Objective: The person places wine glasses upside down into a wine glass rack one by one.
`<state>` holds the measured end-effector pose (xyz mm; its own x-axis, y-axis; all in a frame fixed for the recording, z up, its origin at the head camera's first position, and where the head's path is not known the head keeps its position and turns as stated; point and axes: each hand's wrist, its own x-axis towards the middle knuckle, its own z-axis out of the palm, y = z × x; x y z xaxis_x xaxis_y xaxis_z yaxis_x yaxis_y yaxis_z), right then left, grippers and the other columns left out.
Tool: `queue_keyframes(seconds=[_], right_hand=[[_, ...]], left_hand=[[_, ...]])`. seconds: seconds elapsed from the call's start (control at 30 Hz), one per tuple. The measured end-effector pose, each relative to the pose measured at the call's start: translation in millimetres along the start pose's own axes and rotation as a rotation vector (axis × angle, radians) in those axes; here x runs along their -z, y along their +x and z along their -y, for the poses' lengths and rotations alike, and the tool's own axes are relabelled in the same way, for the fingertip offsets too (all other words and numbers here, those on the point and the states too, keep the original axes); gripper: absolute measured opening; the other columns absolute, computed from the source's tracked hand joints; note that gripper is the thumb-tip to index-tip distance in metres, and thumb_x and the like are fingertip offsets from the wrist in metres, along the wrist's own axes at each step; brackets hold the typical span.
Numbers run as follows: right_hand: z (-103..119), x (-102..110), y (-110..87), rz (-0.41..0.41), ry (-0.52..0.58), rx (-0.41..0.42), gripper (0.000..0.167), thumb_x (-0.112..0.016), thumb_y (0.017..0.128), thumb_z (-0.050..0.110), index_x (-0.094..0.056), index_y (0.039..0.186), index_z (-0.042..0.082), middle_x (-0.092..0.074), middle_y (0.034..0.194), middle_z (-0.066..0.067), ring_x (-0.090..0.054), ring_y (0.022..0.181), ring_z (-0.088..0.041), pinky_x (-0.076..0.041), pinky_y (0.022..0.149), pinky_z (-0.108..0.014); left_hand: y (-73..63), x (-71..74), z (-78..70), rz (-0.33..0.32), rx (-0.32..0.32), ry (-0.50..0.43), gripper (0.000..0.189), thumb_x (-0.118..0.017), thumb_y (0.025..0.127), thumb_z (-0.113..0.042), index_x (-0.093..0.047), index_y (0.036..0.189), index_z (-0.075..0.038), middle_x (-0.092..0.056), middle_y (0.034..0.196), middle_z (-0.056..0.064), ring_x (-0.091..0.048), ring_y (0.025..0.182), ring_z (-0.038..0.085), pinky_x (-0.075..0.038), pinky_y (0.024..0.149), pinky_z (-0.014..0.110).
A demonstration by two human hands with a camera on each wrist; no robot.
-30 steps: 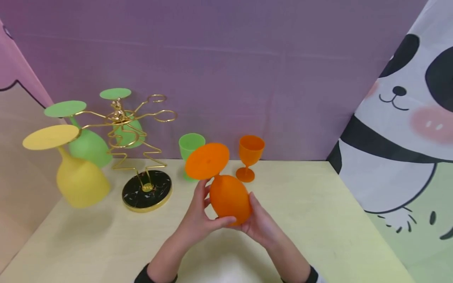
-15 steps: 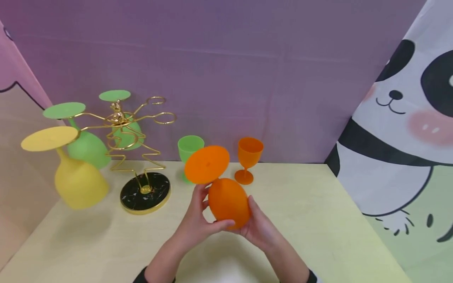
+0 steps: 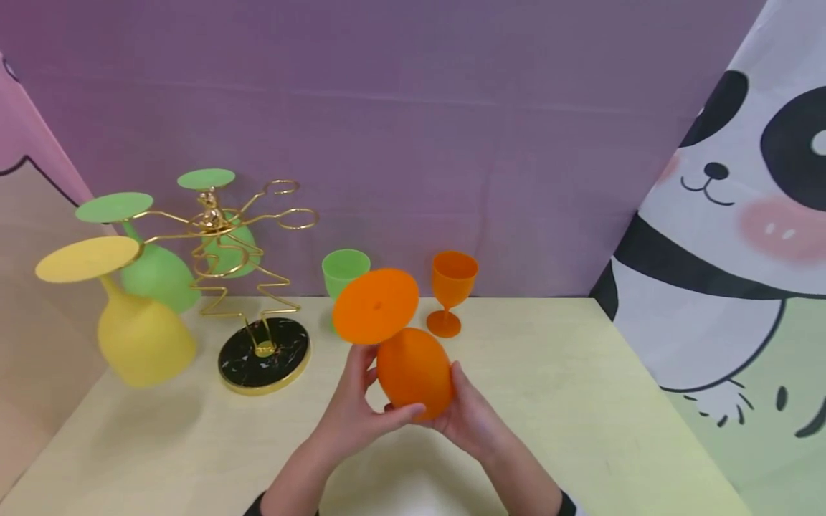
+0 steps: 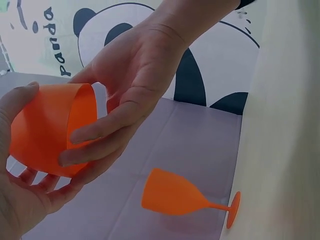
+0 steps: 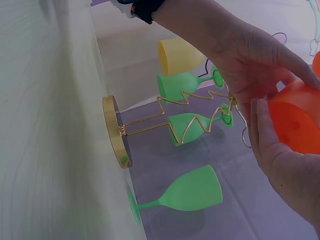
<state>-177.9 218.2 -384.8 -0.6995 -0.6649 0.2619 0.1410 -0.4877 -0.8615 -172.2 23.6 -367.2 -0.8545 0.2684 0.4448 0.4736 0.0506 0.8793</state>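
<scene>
Orange, the tilted goblet [image 3: 414, 374] sits foot-up between the left hand [image 3: 353, 412], gripping its bowl, and the right hand [image 3: 470, 419], holding it near the rim, likely for steadiness. Left of them, a gold rack [image 3: 264, 350] suspends inverted cups [image 3: 145, 345], apparently by their feet.

From here I see the left forearm [image 3: 298, 466] and the right forearm [image 3: 521, 469] slanting in toward each other, black cuffs [image 3: 568, 504] ending well below the wrists. The left hand [image 3: 357, 403] grips with its thumb [image 3: 405, 414] stretched toward the right and its fingers bent behind; the right hand [image 3: 470, 421] holds close by, palm inward, its fingers curled.
</scene>
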Motion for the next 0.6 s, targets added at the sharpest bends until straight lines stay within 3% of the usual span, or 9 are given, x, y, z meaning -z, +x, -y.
queue_keyframes(seconds=[0.4,0.6], right_hand=[[0,-3,-0.1,0.034,0.023,0.038,0.045,-0.026,0.104,0.044,-0.038,0.141,0.020,-0.054,0.133,-0.002,-0.061,0.119,-0.023,-0.049,0.102,-0.035],[1,-1,-0.5,0.025,0.010,0.033,0.046,-0.028,0.104,0.045,-0.037,0.143,0.022,-0.053,0.135,0.000,-0.057,0.122,-0.019,-0.048,0.103,-0.036]], left_hand=[[0.5,6.3,-5.3,0.017,0.008,-0.024,0.088,-0.083,0.075,-0.013,-0.030,0.145,-0.017,-0.043,0.146,0.004,-0.046,0.132,0.028,-0.043,0.105,0.052],[-1.6,11.2,-5.8,-0.006,-0.066,0.004,0.087,-0.083,0.074,-0.009,-0.031,0.144,-0.015,-0.046,0.142,0.005,-0.050,0.127,0.021,-0.048,0.102,0.032]])
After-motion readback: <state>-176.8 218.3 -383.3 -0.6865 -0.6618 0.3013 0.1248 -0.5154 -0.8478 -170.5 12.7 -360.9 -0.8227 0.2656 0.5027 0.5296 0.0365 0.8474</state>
